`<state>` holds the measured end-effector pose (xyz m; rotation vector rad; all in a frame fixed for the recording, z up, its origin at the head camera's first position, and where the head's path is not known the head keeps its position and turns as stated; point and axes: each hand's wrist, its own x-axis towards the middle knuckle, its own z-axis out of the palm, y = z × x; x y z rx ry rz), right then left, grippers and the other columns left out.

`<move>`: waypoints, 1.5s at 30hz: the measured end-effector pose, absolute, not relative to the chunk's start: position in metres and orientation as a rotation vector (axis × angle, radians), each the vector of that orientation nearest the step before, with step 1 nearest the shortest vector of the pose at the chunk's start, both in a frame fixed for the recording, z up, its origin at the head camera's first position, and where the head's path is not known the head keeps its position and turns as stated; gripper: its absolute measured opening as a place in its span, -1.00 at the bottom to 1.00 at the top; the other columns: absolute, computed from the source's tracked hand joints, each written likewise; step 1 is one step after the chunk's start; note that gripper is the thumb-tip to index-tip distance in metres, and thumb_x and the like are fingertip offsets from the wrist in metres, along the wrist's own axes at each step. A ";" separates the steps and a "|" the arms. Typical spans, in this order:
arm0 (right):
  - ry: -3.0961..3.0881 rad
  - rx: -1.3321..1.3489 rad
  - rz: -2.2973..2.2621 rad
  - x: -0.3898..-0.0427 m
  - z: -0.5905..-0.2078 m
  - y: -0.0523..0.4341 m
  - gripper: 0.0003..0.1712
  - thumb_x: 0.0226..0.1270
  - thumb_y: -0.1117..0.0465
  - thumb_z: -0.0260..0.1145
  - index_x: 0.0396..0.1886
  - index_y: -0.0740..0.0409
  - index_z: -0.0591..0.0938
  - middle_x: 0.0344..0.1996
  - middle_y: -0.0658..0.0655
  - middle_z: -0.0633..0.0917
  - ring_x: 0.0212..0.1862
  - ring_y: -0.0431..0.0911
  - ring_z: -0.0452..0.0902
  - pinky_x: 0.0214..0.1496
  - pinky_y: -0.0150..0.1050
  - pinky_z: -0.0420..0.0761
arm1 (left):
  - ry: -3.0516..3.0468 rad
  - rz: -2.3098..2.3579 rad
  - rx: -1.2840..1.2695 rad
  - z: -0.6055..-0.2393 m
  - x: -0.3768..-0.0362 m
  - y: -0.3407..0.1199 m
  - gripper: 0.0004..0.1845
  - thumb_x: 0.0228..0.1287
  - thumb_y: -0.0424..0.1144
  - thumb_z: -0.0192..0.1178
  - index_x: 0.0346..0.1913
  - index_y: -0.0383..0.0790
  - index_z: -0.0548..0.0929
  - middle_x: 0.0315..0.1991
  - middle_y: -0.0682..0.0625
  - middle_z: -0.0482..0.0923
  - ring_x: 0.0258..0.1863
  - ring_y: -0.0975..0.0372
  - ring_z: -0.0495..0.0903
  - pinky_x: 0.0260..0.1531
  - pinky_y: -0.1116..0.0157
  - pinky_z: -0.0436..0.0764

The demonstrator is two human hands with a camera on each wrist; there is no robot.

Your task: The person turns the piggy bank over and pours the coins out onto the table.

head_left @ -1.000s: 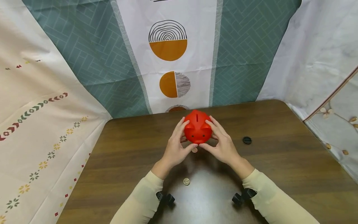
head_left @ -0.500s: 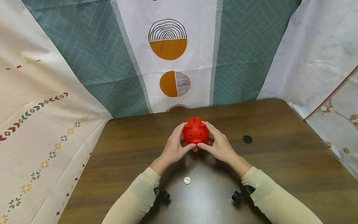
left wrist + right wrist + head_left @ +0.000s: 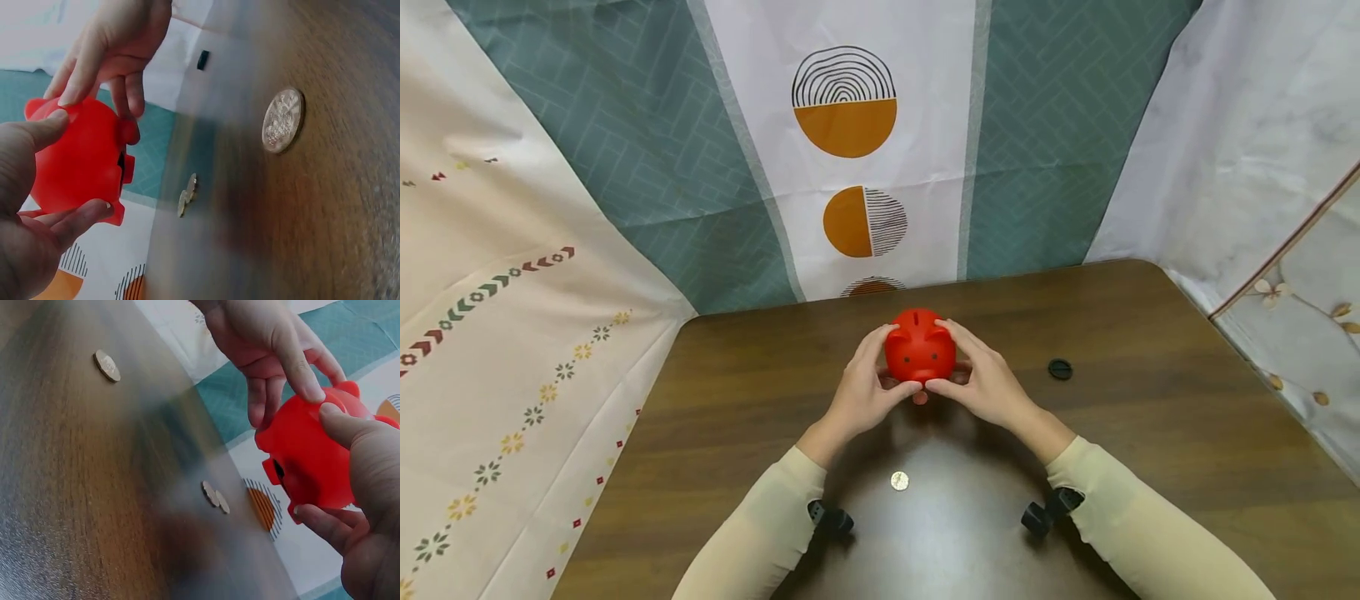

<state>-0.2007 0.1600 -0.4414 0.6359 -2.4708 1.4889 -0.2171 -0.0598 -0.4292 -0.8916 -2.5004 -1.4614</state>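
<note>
From the head camera, a person's left hand point(image 3: 867, 390) and right hand point(image 3: 985, 385) cup a red piggy bank point(image 3: 920, 344) from either side, fingers curled round its flanks and thumbs meeting under its snout, lifted just above the middle of a dark wooden table point(image 3: 1150, 433); one coin point(image 3: 899, 481) lies on the wood nearer the person, between the sleeves, and a small black plug point(image 3: 1060, 369) sits well apart to the right. The left wrist camera shows the piggy bank point(image 3: 78, 159) raised clear of the surface with a dark opening in its underside, two coins point(image 3: 187, 195) lying together on the table below it and the lone coin point(image 3: 282, 120) closer to the lens; the black plug point(image 3: 202, 60) shows far off. The right wrist camera confirms it: the right hand's fingers point(image 3: 325, 528) clamp the piggy bank point(image 3: 312, 456) from beneath, the open hole faces the table, and the pair of coins point(image 3: 215, 496) rests just under it. Judged from this, the bank is unplugged and part-emptied, three coins out; whether more remain inside cannot be told, and the plug is not yet refitted.
</note>
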 end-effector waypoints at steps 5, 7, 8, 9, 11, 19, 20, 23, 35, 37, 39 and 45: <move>-2.462 0.619 1.494 -0.201 -0.443 0.160 -0.02 0.05 0.01 0.52 0.46 -0.25 0.23 0.43 0.01 0.24 -0.07 0.07 0.67 -0.18 -0.21 0.68 | -2.487 -1.470 -0.899 -0.431 -0.218 -0.060 -0.12 0.04 -0.22 0.46 0.40 0.00 0.20 0.35 0.06 0.22 -0.10 0.09 0.63 -0.29 0.34 0.68; -2.448 0.633 1.482 -0.201 -0.443 0.160 -0.02 0.06 0.01 0.52 0.46 -0.26 0.23 0.43 -0.01 0.24 -0.07 0.05 0.67 -0.18 -0.22 0.68 | -2.468 -1.453 -0.912 -0.430 -0.217 -0.060 -0.12 0.05 -0.22 0.46 0.41 -0.01 0.20 0.37 0.05 0.20 -0.08 0.09 0.63 -0.29 0.32 0.68; -2.434 0.642 1.464 -0.200 -0.442 0.160 -0.02 0.05 0.01 0.52 0.46 -0.26 0.24 0.44 -0.02 0.23 -0.07 0.03 0.67 -0.17 -0.23 0.68 | -2.447 -1.444 -0.924 -0.430 -0.217 -0.060 -0.12 0.04 -0.23 0.46 0.40 -0.02 0.20 0.38 0.04 0.19 -0.09 0.09 0.64 -0.28 0.31 0.68; -2.407 0.662 1.442 -0.200 -0.441 0.160 -0.02 0.04 0.02 0.53 0.45 -0.23 0.25 0.44 -0.01 0.22 -0.07 0.04 0.67 -0.17 -0.22 0.68 | -2.414 -1.427 -0.943 -0.429 -0.216 -0.060 -0.12 0.04 -0.24 0.46 0.40 -0.04 0.21 0.39 0.01 0.17 -0.08 0.07 0.64 -0.27 0.28 0.68; -2.352 0.695 1.399 -0.199 -0.439 0.160 -0.01 0.02 0.05 0.55 0.45 -0.17 0.27 0.45 0.02 0.21 -0.06 0.06 0.66 -0.17 -0.18 0.69 | -2.348 -1.392 -0.972 -0.427 -0.215 -0.060 -0.12 0.03 -0.26 0.47 0.40 -0.09 0.22 0.42 -0.05 0.14 -0.08 0.04 0.65 -0.25 0.23 0.68; -2.446 0.666 1.462 -0.203 -0.444 0.157 -0.03 0.06 -0.02 0.51 0.46 -0.17 0.24 0.40 0.07 0.30 -0.01 0.09 0.63 -0.25 -0.13 0.70 | -2.445 -1.448 -0.899 -0.434 -0.217 -0.064 -0.12 0.03 -0.20 0.47 0.40 -0.02 0.23 0.35 0.06 0.23 -0.05 0.11 0.61 -0.29 0.35 0.67; -2.446 0.661 1.476 -0.203 -0.446 0.157 -0.02 0.06 -0.01 0.52 0.46 -0.16 0.25 0.42 0.09 0.28 -0.04 0.12 0.64 -0.27 -0.13 0.70 | -2.451 -1.457 -0.897 -0.435 -0.217 -0.065 -0.12 0.03 -0.20 0.47 0.41 -0.03 0.23 0.37 0.05 0.21 -0.09 0.09 0.64 -0.29 0.35 0.67; -2.427 0.636 1.495 -0.203 -0.448 0.155 -0.02 0.04 0.02 0.54 0.45 -0.20 0.26 0.42 0.05 0.27 -0.01 0.11 0.63 -0.27 -0.10 0.70 | -2.440 -1.479 -0.885 -0.437 -0.217 -0.065 -0.12 0.02 -0.21 0.47 0.41 -0.02 0.24 0.38 0.03 0.19 -0.14 0.06 0.67 -0.29 0.33 0.68; -2.251 0.762 1.297 -0.199 -0.447 0.157 -0.02 -0.04 0.14 0.59 0.41 -0.02 0.33 0.42 0.11 0.28 -0.05 0.08 0.65 -0.25 -0.11 0.70 | -2.276 -1.385 -0.948 -0.433 -0.206 -0.061 -0.13 -0.01 -0.30 0.48 0.38 -0.11 0.27 0.43 -0.08 0.13 0.02 0.03 0.60 -0.22 0.20 0.68; -2.312 0.736 1.364 -0.200 -0.450 0.157 -0.03 0.01 0.08 0.56 0.43 -0.07 0.31 0.39 0.06 0.32 0.05 0.06 0.59 -0.21 -0.07 0.69 | -2.358 -1.400 -0.910 -0.434 -0.207 -0.061 -0.13 0.01 -0.27 0.48 0.39 -0.08 0.26 0.41 -0.04 0.17 0.00 0.05 0.61 -0.26 0.26 0.69; -2.387 0.691 1.432 -0.201 -0.453 0.156 -0.05 0.06 0.03 0.53 0.44 -0.13 0.28 0.37 0.01 0.34 0.14 0.02 0.51 -0.13 -0.07 0.68 | -2.455 -1.429 -0.854 -0.434 -0.209 -0.062 -0.13 0.03 -0.24 0.47 0.41 -0.03 0.24 0.39 0.02 0.20 0.00 0.08 0.59 -0.29 0.32 0.68; -2.428 0.635 1.447 -0.200 -0.453 0.153 -0.05 0.04 -0.01 0.54 0.43 -0.18 0.28 0.37 -0.01 0.34 0.20 -0.02 0.45 -0.07 -0.13 0.66 | -2.521 -1.445 -0.816 -0.435 -0.208 -0.064 -0.11 0.05 -0.23 0.46 0.43 -0.01 0.21 0.41 0.03 0.16 -0.03 0.03 0.61 -0.27 0.34 0.67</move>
